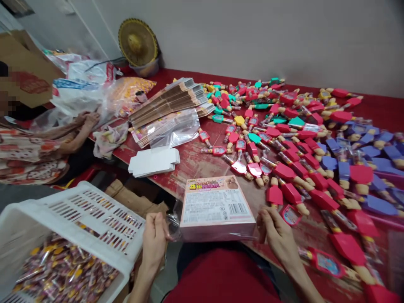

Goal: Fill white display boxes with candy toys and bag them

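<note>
A pink-and-white printed box (217, 206) with a barcode on its upper face lies at the table's front edge, close to my body. Clear plastic bag film (173, 223) surrounds it and sticks out at both sides. My left hand (154, 237) is closed in a pinch on the film left of the box. On the other side, my right hand (277, 231) pinches the film by the box's right edge. Many toy-like pieces with red paddle-shaped parts (285, 170) and clear tubes are spread just beyond my right hand.
A white crate (104, 219) full of small wrapped pieces stands at lower left. White flat cartons (154, 162), a plastic sleeve (176, 128) and stacked cardboard (167, 101) lie beyond it. Another person's hands (88, 120) rest near plastic bags. Purple pieces (372, 145) fill the right.
</note>
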A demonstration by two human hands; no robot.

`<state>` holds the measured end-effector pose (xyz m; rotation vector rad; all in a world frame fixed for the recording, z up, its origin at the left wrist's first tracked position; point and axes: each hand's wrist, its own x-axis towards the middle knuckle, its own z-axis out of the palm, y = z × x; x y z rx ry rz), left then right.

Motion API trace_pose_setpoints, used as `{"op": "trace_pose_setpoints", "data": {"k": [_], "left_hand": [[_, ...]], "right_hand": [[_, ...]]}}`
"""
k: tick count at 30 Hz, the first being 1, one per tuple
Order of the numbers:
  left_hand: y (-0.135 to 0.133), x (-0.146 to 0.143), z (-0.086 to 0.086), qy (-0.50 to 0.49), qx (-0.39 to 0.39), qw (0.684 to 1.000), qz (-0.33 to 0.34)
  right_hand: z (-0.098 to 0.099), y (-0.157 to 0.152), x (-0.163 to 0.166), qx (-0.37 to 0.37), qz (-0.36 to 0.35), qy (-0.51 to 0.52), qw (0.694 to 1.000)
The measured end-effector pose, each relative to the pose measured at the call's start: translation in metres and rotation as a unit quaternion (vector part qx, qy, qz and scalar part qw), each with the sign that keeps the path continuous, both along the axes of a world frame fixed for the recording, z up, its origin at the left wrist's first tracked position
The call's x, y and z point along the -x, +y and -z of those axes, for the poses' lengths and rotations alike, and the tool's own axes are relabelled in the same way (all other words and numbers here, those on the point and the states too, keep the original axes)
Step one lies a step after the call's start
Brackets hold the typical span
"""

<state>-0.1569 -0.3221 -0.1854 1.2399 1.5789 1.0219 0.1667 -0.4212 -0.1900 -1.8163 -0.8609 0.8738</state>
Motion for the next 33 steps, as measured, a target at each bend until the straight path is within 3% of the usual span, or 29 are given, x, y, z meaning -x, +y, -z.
{"op": "trace_pose_setpoints", "data": {"k": [3, 7, 9, 11, 13, 16, 19, 22, 26, 28, 31, 33], "left_hand": [[-0.010, 0.005, 0.015, 0.014, 0.043, 0.999, 0.009], [-0.009, 0.018, 0.038, 0.088, 0.074, 0.993, -0.023], [-0.004, 0.026, 0.051, 0.082, 0.098, 0.992, -0.024], [0.003, 0.033, 0.061, 0.086, 0.097, 0.992, -0.009], [0.007, 0.037, 0.066, 0.115, 0.068, 0.991, -0.002], [0.009, 0.038, 0.063, 0.139, 0.029, 0.990, -0.021], [0.003, 0.038, 0.055, 0.124, -0.015, 0.991, -0.038], [-0.009, 0.035, 0.049, 0.104, -0.127, 0.985, -0.047], [-0.021, 0.023, 0.039, 0.004, -0.281, 0.960, 0.019], [-0.021, 0.014, 0.029, -0.059, -0.307, 0.949, 0.034], [-0.018, 0.003, 0.013, -0.122, -0.277, 0.952, 0.049], [-0.020, -0.001, 0.006, -0.142, -0.277, 0.948, 0.065]], "right_hand": [[0.013, -0.012, -0.001, 0.021, 0.036, 0.011, 0.999], [0.039, -0.032, -0.026, 0.054, 0.172, 0.030, 0.983], [0.048, -0.042, -0.038, 0.062, 0.202, 0.023, 0.977], [0.049, -0.049, -0.039, 0.069, 0.152, 0.020, 0.986], [0.045, -0.050, -0.025, 0.081, 0.038, 0.029, 0.996], [0.034, -0.047, 0.007, 0.100, -0.163, 0.055, 0.980], [0.026, -0.047, 0.030, 0.059, -0.244, 0.050, 0.967], [0.021, -0.054, 0.038, -0.039, -0.220, -0.029, 0.974], [0.013, -0.058, 0.040, -0.190, -0.202, -0.067, 0.958], [0.008, -0.052, 0.038, -0.241, -0.142, -0.054, 0.958], [0.001, -0.040, 0.033, -0.269, -0.033, -0.082, 0.959], [-0.001, -0.034, 0.029, -0.276, -0.009, -0.106, 0.955]]}}
